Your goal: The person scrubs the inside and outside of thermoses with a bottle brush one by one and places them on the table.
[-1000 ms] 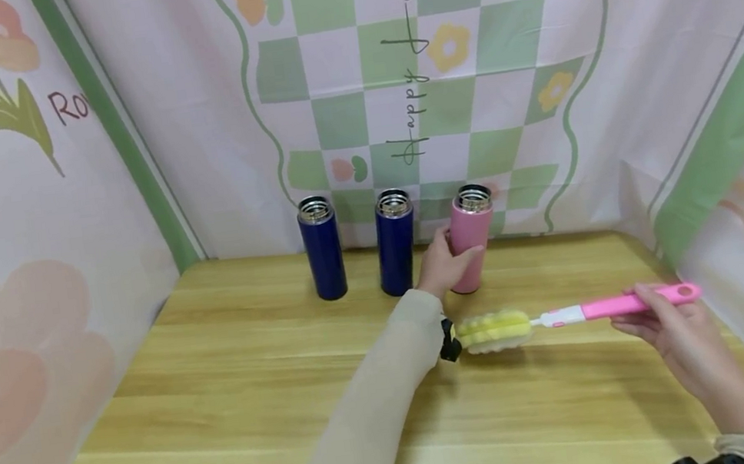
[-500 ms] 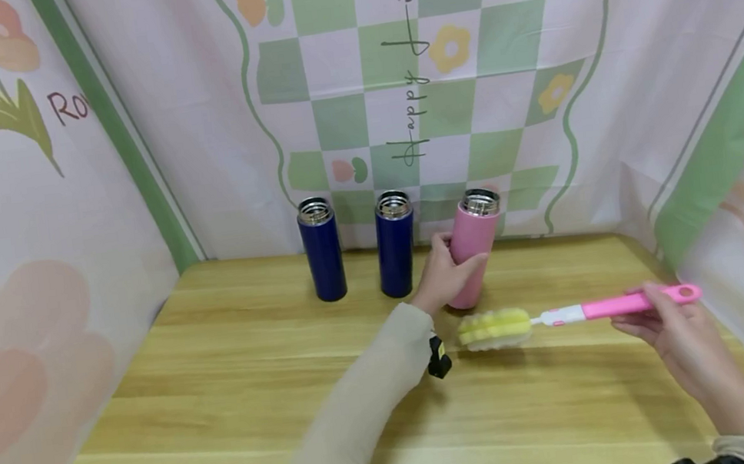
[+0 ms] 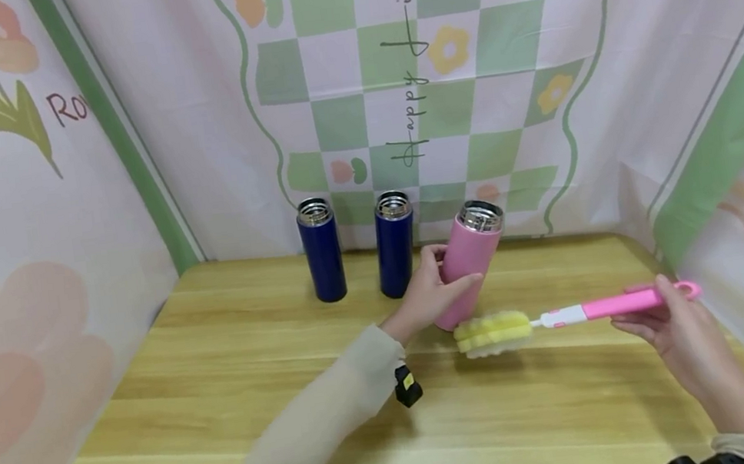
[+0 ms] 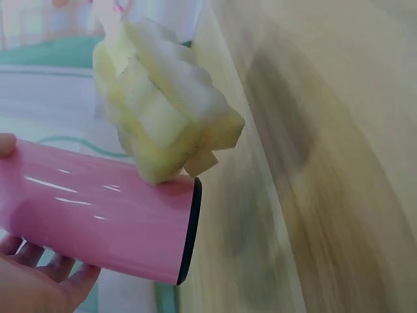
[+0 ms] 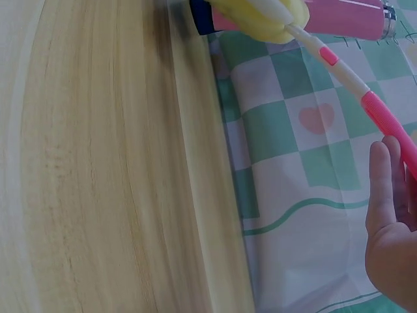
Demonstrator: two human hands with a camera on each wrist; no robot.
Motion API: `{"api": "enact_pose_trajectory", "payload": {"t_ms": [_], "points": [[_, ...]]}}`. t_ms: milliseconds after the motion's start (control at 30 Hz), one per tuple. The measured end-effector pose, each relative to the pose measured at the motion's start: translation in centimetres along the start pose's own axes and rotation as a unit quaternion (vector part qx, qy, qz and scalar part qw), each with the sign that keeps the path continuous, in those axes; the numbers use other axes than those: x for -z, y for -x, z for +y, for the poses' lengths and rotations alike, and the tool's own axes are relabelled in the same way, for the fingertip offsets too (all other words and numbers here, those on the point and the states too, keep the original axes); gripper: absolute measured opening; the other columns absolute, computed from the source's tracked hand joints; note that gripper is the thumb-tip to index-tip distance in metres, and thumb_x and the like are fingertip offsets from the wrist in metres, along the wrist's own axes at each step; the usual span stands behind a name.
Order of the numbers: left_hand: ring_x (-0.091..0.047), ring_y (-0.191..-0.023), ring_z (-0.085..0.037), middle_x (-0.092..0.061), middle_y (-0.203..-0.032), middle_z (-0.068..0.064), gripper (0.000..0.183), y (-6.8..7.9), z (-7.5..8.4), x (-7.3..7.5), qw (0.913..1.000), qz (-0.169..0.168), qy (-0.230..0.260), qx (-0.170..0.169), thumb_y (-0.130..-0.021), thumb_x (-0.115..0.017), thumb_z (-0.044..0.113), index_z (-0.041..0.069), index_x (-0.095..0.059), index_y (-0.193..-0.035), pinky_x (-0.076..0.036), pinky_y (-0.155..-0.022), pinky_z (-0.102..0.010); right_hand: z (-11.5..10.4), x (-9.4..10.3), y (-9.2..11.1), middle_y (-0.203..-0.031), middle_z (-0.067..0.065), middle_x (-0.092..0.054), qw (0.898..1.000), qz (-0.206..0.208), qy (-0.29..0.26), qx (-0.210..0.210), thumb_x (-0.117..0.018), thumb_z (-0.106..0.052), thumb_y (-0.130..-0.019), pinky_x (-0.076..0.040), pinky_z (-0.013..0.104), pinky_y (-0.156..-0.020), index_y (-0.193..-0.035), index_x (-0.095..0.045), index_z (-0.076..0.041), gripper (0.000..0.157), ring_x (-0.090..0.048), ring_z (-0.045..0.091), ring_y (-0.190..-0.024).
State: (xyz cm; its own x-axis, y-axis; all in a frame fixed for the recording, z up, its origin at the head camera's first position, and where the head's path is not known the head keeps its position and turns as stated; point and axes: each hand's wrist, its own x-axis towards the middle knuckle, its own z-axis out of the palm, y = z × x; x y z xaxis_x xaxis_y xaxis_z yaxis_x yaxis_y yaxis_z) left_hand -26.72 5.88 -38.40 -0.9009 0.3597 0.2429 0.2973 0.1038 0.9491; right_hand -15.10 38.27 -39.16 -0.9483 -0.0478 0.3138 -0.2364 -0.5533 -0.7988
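My left hand [image 3: 430, 293] grips a pink bottle [image 3: 471, 257] around its lower half. The bottle is lidless, its steel mouth leaning to the right, and its dark base [image 4: 189, 231] shows in the left wrist view. My right hand [image 3: 681, 337] holds the pink handle [image 3: 625, 303] of a sponge bottle brush. The brush's yellow and white sponge head [image 3: 493, 331] points left, just in front of the bottle's base, and overlaps the bottle in both wrist views. Two dark blue bottles, one at the left [image 3: 323, 257] and one nearer [image 3: 396, 248] the left hand, stand upright with open mouths.
The wooden table [image 3: 222, 374] reaches back to a hanging cloth [image 3: 330, 59] with green and white checks. Patterned cloth also hangs on the left and right sides. Shadows of the hands and brush fall on the tabletop.
My left hand has drawn the pink bottle toward the front and tilted it to the right, its base coming near the sponge. The right hand and brush have hardly moved.
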Motion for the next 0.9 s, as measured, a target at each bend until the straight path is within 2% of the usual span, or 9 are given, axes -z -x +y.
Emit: {"api": "enact_pose_trajectory", "payload": {"t_ms": [167,367,533,700,900], "points": [[-0.060,-0.106,-0.010,-0.054,-0.129,-0.001,0.066,1.4,0.5,1.1,0.9996,-0.001,-0.028,0.001,-0.088,-0.078,0.039,0.013,-0.042,-0.137,-0.051,-0.088,-0.030,-0.1,0.0,-0.1,-0.094,0.025,-0.071,1.000,0.009,0.016,-0.009,-0.033,-0.014,-0.111,-0.057,0.040,-0.078,-0.105,-0.066,0.009,0.041,-0.073,0.033,-0.088],[-0.059,-0.109,-0.012,-0.054,-0.128,0.000,0.066,2.8,-0.1,2.9,0.9985,-0.003,-0.053,-0.014,-0.088,-0.078,0.038,0.014,-0.041,-0.137,-0.051,-0.090,-0.034,-0.1,0.1,-0.2,-0.094,0.024,-0.071,1.000,0.013,0.017,-0.012,-0.034,-0.014,-0.110,-0.057,0.040,-0.078,-0.104,-0.066,0.008,0.040,-0.073,0.032,-0.088],[-0.059,-0.109,-0.016,-0.055,-0.125,-0.003,0.063,3.4,-1.1,4.4,0.9978,-0.004,-0.055,-0.038,-0.088,-0.078,0.034,0.012,-0.042,-0.135,-0.052,-0.090,-0.037,-0.2,-0.1,-0.2,-0.094,0.025,-0.071,1.000,0.011,0.009,-0.010,-0.033,-0.013,-0.110,-0.057,0.040,-0.077,-0.103,-0.066,0.009,0.041,-0.073,0.033,-0.088],[-0.059,-0.107,-0.017,-0.056,-0.124,-0.003,0.061,3.8,-1.6,5.6,0.9958,-0.002,-0.078,-0.047,-0.086,-0.080,0.032,0.012,-0.044,-0.131,-0.052,-0.089,-0.037,-0.2,-0.5,-0.3,-0.094,0.025,-0.071,1.000,0.013,0.013,-0.011,-0.034,-0.013,-0.110,-0.057,0.040,-0.077,-0.104,-0.067,0.009,0.040,-0.073,0.033,-0.088],[-0.060,-0.104,-0.017,-0.060,-0.118,0.000,0.060,4.6,-1.5,7.1,0.9918,0.006,-0.115,-0.055,-0.080,-0.086,0.032,0.017,-0.050,-0.126,-0.052,-0.087,-0.040,-0.2,-0.5,-0.5,-0.096,0.024,-0.071,1.000,0.005,0.022,-0.005,-0.034,-0.014,-0.110,-0.057,0.040,-0.077,-0.105,-0.066,0.009,0.040,-0.073,0.032,-0.088]]}}
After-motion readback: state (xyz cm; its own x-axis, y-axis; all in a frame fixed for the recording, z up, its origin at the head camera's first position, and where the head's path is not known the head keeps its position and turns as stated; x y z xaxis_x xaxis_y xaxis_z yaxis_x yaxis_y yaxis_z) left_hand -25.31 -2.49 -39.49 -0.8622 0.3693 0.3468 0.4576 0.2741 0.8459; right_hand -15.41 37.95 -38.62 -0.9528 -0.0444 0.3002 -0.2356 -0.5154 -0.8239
